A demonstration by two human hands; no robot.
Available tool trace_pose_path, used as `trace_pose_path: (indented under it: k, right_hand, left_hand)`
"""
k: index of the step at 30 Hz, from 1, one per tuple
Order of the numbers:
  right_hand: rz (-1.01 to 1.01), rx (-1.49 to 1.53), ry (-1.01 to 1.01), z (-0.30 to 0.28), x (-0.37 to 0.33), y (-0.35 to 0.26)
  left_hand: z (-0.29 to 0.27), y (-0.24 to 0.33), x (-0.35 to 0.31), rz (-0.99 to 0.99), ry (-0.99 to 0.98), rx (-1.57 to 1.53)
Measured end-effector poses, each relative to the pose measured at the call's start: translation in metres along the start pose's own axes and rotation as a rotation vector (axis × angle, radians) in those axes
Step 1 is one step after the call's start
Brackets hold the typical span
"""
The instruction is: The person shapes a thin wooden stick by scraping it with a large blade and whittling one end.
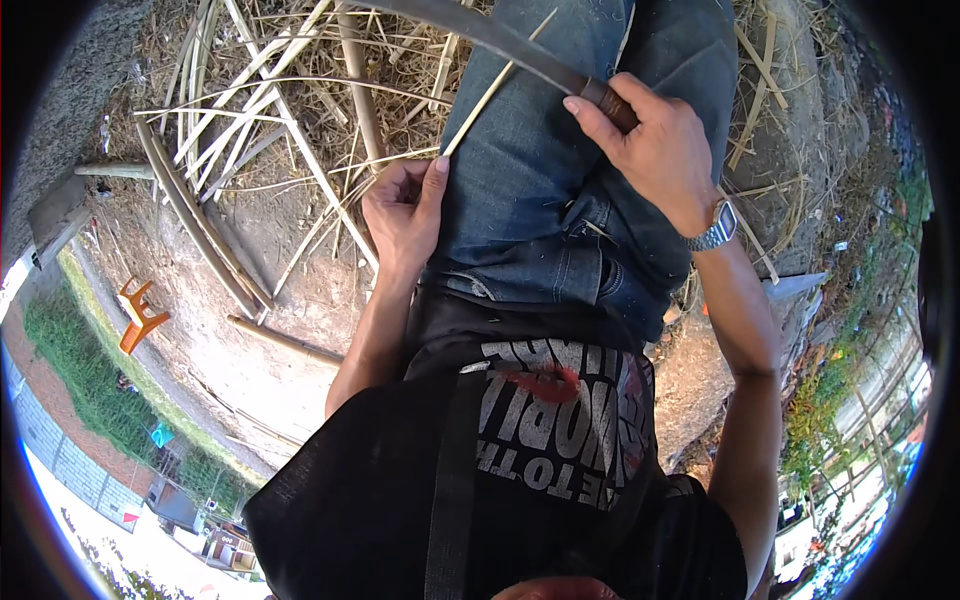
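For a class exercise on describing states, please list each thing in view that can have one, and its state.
Left hand: closed, pinching the pale strip.
Pale strip: held slantwise over the jeans.
Right hand: closed around the knife.
Knife: unsheathed; contact with the strip unclear.
Loose strips: scattered, crossing one another.
Wristwatch: fastened on the right wrist.

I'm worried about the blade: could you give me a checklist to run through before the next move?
1. Right grip closed on the brown handle: ok.
2. Left grip pinching the pale strip: ok.
3. Left grip away from the blade: ok, well apart.
4. Whole blade visible: not ok, it runs off the top edge.
5. Blade off the jeans: cannot tell, height is unclear.
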State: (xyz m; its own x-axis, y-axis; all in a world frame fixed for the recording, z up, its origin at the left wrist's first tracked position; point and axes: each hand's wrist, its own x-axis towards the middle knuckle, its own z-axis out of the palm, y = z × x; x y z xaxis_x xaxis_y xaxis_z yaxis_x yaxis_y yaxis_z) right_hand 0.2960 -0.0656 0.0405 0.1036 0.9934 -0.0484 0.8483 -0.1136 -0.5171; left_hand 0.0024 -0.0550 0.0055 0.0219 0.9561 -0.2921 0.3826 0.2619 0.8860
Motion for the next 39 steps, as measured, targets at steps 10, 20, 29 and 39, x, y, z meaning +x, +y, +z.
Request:
trace_pose_path:
  k: [10, 20, 29, 39]
  right_hand:
    - [-0.051, -0.115, -0.022, 0.016, 0.004, 0.002]
    - [-0.070, -0.162, -0.027, 0.014, 0.005, 0.006]
    - [-0.013, -0.212, -0.003, 0.003, 0.008, 0.011]
    - [0.089, -0.191, 0.052, -0.014, 0.024, 0.043]
  left_hand:
    - [0.004, -0.013, 0.008, -0.028, -0.019, 0.042]
    - [0.003, -0.013, 0.007, -0.039, -0.030, 0.022]
    - [-0.001, -0.012, 0.002, -0.005, -0.040, 0.038]
    - [-0.027, -0.025, -0.015, -0.034, -0.085, 0.071]
